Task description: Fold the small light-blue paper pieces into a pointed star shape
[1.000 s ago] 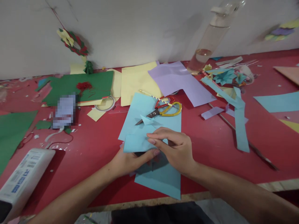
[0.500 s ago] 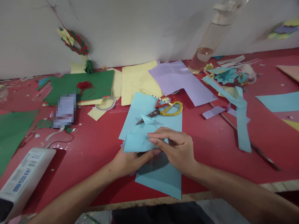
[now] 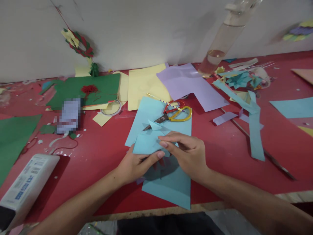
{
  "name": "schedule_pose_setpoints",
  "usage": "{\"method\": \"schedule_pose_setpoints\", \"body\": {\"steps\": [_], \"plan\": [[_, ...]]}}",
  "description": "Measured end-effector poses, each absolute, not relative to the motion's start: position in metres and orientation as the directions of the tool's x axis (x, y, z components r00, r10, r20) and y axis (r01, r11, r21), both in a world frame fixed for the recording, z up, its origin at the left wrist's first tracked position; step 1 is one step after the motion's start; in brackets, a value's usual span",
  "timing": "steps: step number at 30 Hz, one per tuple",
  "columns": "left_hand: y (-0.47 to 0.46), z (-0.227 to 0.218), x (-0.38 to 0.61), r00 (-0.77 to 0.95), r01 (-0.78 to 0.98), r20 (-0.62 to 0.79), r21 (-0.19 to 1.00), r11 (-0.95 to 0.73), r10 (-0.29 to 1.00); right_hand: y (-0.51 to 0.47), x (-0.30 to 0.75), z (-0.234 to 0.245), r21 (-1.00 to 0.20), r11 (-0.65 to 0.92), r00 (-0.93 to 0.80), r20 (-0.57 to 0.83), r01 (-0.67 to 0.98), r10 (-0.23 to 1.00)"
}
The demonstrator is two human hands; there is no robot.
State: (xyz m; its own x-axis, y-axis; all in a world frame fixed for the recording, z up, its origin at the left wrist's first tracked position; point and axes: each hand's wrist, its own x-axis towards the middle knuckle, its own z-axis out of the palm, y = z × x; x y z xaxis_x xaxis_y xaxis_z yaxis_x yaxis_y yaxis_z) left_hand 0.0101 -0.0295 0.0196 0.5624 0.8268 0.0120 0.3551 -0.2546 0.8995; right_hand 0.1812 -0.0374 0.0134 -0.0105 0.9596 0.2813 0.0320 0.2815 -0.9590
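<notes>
Both hands hold one small folded piece of light blue paper just above the red table. My left hand grips it from below, thumb on its lower edge. My right hand pinches its right side with the fingertips. Under the hands lies a larger light blue sheet reaching the table's near edge. Scissors with red and yellow handles rest on that sheet just beyond the hands, next to a striped stick.
Yellow, lilac and green sheets lie toward the wall. A tape roll sits left of centre. Blue strips and scraps lie at right, a clear bottle behind them, a white device at near left.
The folded blue piece has been lifted and tilted slightly, its top edge now higher and nearer the scissors. My hands stayed in nearly the same place.
</notes>
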Motion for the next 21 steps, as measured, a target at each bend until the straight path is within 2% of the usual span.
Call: {"method": "schedule_pose_setpoints", "body": {"steps": [9, 16, 21], "plan": [[-0.0303, 0.0194, 0.0069, 0.525, 0.349, -0.051, 0.923, -0.160, 0.850, -0.0347, 0.1822, 0.0124, -0.954, 0.297, 0.014, 0.298, 0.033, 0.954], [-0.0293, 0.0195, 0.0051, 0.458, 0.274, -0.077, 0.960, -0.058, 0.886, -0.0334, 0.1830, 0.0127, -0.963, 0.261, 0.034, 0.264, 0.063, 0.964], [-0.0277, 0.0211, 0.0050, 0.471, 0.285, -0.041, 0.952, -0.108, 0.881, -0.0323, 0.1834, 0.0134, -0.966, 0.252, 0.032, 0.254, 0.053, 0.967]]}}
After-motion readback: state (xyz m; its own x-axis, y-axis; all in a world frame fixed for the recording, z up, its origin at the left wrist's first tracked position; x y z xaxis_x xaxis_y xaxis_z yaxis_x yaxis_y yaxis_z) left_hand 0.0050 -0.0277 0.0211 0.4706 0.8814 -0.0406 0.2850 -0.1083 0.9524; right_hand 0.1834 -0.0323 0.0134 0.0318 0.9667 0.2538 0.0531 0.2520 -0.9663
